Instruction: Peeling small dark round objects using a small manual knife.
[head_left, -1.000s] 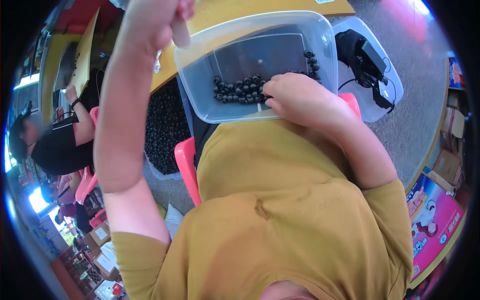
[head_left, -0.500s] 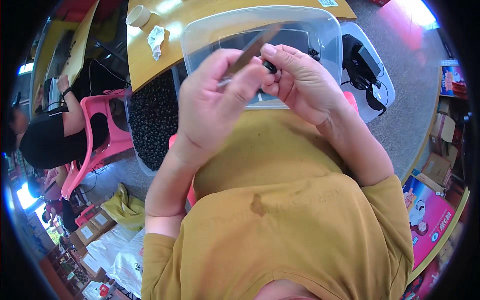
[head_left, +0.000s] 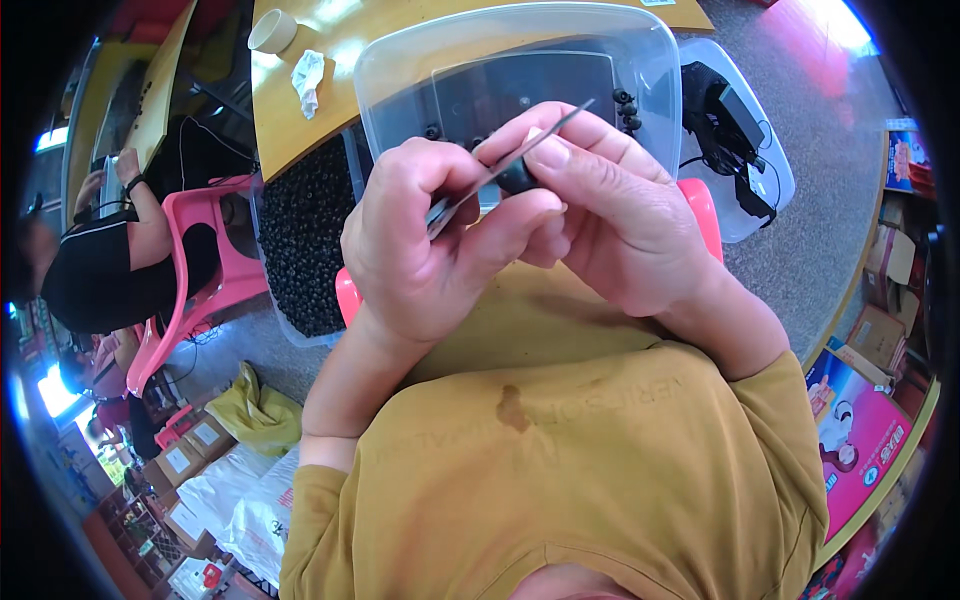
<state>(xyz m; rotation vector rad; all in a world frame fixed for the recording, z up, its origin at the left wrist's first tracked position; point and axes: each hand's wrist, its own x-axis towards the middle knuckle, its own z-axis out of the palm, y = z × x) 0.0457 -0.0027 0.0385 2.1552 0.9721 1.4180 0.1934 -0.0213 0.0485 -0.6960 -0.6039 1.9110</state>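
Closed around a thin knife (head_left: 560, 125), my left hand (head_left: 410, 235) holds the flat blade slanting up toward the right. Its edge lies against a small, round, black piece (head_left: 515, 178). My right hand (head_left: 635, 215) pinches that piece between thumb and fingers, and the left thumb comes up close below it. Both hands are over the near rim of a clear plastic box (head_left: 372, 80). Inside the box, several similar black pieces (head_left: 627, 110) sit by the right wall. My fingers hide part of the knife's handle end.
To the left, a tub (head_left: 354, 165) holds a mass of black pieces (head_left: 300, 240). A wooden table (head_left: 285, 100) carries a white cup (head_left: 272, 32) and crumpled tissue (head_left: 308, 80). On the right, a pale tray (head_left: 780, 165) holds black cables and an adapter. A person sits on a pink chair (head_left: 180, 260).
The knife has come down and turned flatter, and now meets the black piece. My hands have drawn closer together and slightly lower, uncovering more of the box's inside.
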